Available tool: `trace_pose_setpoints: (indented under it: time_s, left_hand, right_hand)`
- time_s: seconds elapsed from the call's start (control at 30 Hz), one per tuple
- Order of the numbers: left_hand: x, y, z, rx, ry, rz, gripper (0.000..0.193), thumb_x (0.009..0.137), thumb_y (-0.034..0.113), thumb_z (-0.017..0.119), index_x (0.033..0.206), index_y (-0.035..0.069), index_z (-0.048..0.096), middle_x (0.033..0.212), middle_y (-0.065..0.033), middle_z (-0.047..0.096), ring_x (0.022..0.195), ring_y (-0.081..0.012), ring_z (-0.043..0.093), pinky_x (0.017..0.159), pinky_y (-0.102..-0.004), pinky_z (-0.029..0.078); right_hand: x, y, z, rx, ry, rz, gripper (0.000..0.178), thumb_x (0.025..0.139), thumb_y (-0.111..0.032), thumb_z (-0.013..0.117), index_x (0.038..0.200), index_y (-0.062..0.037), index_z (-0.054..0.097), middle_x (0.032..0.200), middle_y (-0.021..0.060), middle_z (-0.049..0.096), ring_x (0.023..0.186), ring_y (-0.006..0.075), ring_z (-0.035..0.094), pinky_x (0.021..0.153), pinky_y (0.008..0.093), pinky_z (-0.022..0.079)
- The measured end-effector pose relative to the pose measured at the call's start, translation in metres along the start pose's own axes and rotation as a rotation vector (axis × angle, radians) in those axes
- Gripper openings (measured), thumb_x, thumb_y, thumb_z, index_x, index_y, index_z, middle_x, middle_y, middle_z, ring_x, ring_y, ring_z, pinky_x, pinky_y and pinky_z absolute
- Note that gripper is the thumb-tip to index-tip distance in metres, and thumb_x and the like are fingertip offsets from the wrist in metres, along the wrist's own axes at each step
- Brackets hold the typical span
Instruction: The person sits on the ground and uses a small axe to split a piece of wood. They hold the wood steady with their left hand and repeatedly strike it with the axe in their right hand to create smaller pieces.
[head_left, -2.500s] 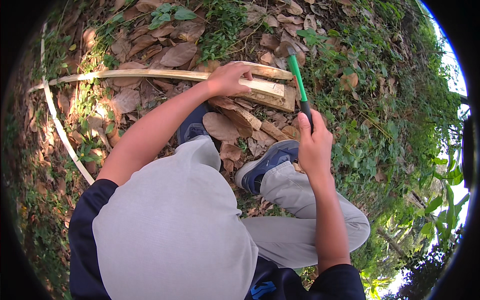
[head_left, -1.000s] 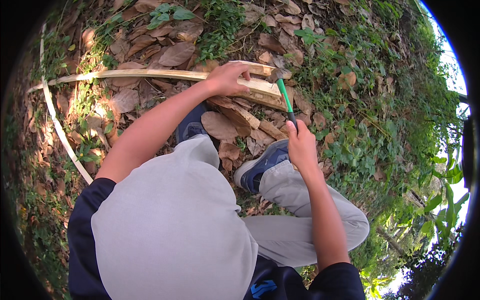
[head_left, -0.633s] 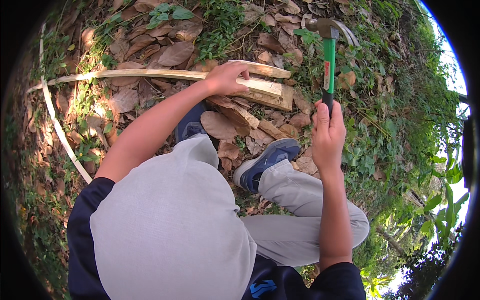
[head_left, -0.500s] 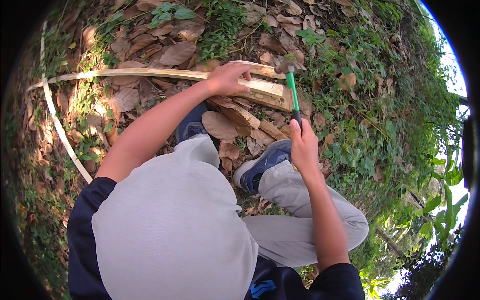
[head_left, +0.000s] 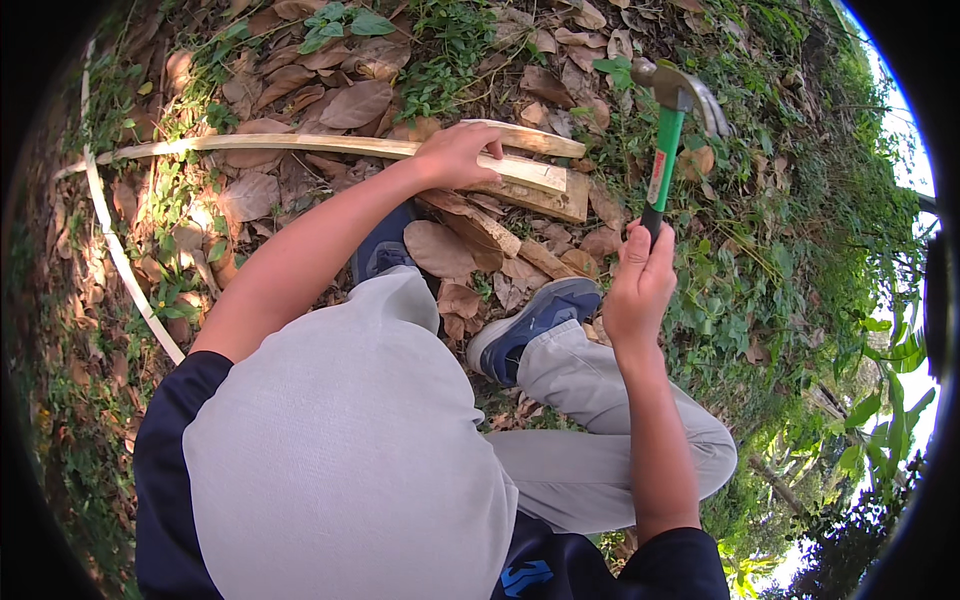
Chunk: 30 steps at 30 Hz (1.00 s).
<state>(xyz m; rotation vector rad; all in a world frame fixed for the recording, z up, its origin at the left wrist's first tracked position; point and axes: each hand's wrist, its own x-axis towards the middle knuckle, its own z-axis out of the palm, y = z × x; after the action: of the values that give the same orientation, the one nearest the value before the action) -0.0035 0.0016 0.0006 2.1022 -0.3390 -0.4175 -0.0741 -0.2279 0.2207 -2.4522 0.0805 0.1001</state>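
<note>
A claw hammer (head_left: 668, 150) with a green and black handle is gripped in my right hand (head_left: 640, 290). Its metal head is raised up and to the right, apart from the wood. My left hand (head_left: 455, 157) is closed over a long pale wooden strip (head_left: 300, 144), near the strip's right end. That end rests on a wider board (head_left: 550, 198), which juts out past it. Just beyond the strip, another wooden piece (head_left: 540, 139) lies alongside, under or by my left fingertips. A small dark mark shows near the strip's end; I cannot tell what it is.
A second long pale strip (head_left: 120, 255) crosses the first at the far left. My blue shoes (head_left: 545, 320) stand close below the boards, beside wood scraps (head_left: 545, 260). Dry brown leaves (head_left: 440, 250) and green plants (head_left: 740, 260) cover the ground around.
My right hand has lifted the hammer up and to the right, away from the wood's end. My left hand and the wooden strip stay where they were.
</note>
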Motion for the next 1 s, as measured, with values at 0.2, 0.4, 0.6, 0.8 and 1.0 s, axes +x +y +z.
trace_pose_setpoints:
  time_s: [0.2,0.4,0.6,0.8,1.0]
  left_hand:
    - [-0.001,0.003,-0.001,-0.003,-0.021,-0.021,0.036,0.081,0.032,0.081,0.105,0.011,0.064,0.118,-0.0083,0.063,0.123,-0.0310,0.058,0.101,-0.0431,0.047]
    - [-0.001,0.000,-0.001,0.004,-0.022,-0.027,0.036,0.081,0.031,0.082,0.105,0.011,0.064,0.116,-0.0083,0.064,0.121,-0.0310,0.059,0.099,-0.0437,0.047]
    - [-0.002,0.005,-0.004,0.002,-0.022,-0.004,0.038,0.081,0.033,0.081,0.106,0.011,0.063,0.120,-0.0097,0.063,0.124,-0.0322,0.057,0.101,-0.0435,0.047]
    - [-0.001,0.003,-0.002,0.008,-0.024,-0.005,0.038,0.081,0.033,0.081,0.106,0.011,0.063,0.120,-0.0097,0.063,0.124,-0.0323,0.057,0.101,-0.0439,0.047]
    - [-0.003,0.002,-0.004,-0.002,-0.025,-0.008,0.037,0.081,0.033,0.081,0.106,0.011,0.063,0.118,-0.0093,0.063,0.123,-0.0316,0.057,0.100,-0.0435,0.047]
  right_hand:
    - [-0.024,0.045,0.021,-0.270,-0.320,0.242,0.039,0.110,-0.036,0.047,0.106,0.0005,0.061,0.072,0.0208,0.063,0.063,0.0387,0.061,0.060,0.0483,0.044]
    - [0.003,-0.029,-0.011,-0.184,-0.164,0.035,0.031,0.110,-0.029,0.050,0.110,-0.0008,0.061,0.074,0.0200,0.064,0.063,0.0383,0.062,0.059,0.0466,0.045]
    - [-0.005,0.000,0.009,-0.222,-0.096,0.029,0.028,0.110,-0.027,0.048,0.110,-0.0014,0.060,0.079,0.0239,0.066,0.074,0.0476,0.065,0.064,0.0529,0.047]
    - [-0.007,0.007,0.000,-0.354,-0.331,0.200,0.034,0.109,-0.032,0.050,0.112,-0.0006,0.062,0.074,0.0238,0.064,0.068,0.0422,0.064,0.063,0.0512,0.046]
    - [0.010,-0.039,-0.023,0.072,-0.018,0.027,0.032,0.112,-0.028,0.047,0.114,0.0005,0.061,0.068,0.0006,0.052,0.061,0.0057,0.043,0.053,0.0265,0.032]
